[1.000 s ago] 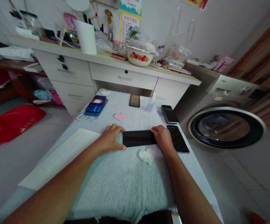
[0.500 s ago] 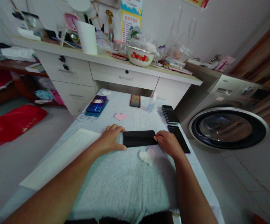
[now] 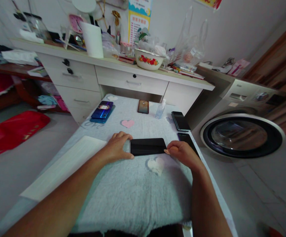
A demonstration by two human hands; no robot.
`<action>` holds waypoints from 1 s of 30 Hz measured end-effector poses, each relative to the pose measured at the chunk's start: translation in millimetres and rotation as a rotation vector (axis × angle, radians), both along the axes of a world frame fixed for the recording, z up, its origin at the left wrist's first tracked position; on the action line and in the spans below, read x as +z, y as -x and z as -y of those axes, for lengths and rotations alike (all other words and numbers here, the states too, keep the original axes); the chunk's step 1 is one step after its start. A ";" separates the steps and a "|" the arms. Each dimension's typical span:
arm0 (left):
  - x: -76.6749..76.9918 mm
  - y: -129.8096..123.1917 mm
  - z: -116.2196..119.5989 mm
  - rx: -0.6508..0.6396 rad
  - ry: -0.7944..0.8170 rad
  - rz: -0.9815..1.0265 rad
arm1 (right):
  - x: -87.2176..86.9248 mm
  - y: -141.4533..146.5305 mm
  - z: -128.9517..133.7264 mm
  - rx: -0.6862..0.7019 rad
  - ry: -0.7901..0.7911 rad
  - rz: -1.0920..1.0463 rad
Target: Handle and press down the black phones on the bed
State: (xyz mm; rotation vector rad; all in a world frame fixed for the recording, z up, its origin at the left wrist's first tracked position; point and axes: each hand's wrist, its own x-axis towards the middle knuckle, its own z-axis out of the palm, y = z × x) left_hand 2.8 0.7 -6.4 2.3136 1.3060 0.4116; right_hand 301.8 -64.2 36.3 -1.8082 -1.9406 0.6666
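A black phone (image 3: 147, 146) lies flat, screen up, across the middle of the cloth-covered table (image 3: 123, 197). At its left end is my left hand (image 3: 119, 147), thumb and fingers spread around the two corners. My right hand (image 3: 182, 152) is closed at the phone's right end, its fingers pinched at the lower right corner. Whatever small thing may be in that pinch is hidden. Partly under my right hand lies another dark phone (image 3: 187, 140).
Farther back are stacked phones (image 3: 181, 120), a clear spray bottle (image 3: 160, 109), a brown phone (image 3: 143, 106) and blue phones (image 3: 102, 110). A white sheet (image 3: 64, 168) lies left. A desk (image 3: 133, 82) stands behind, a washing machine (image 3: 241, 95) at right.
My right hand has shifted slightly right and toward me, from the middle of the phone's right edge to its lower right corner. My left hand and the phone have stayed in place.
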 end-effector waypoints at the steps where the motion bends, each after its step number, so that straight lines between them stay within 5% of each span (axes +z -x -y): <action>1: 0.2 -0.1 0.1 0.001 0.000 0.000 | -1.2 0.4 -1.2 -0.054 -0.061 -0.007; 6: 2.2 -0.9 0.7 0.001 0.003 0.002 | -12.3 5.6 -9.0 -0.133 -0.261 0.045; 19: 1.8 -1.6 0.7 0.015 0.006 -0.001 | -28.2 16.3 -24.3 -0.083 -0.232 0.271; 30: 0.0 -1.2 0.2 0.016 -0.004 -0.007 | -18.0 26.1 -36.7 -0.057 -0.166 0.474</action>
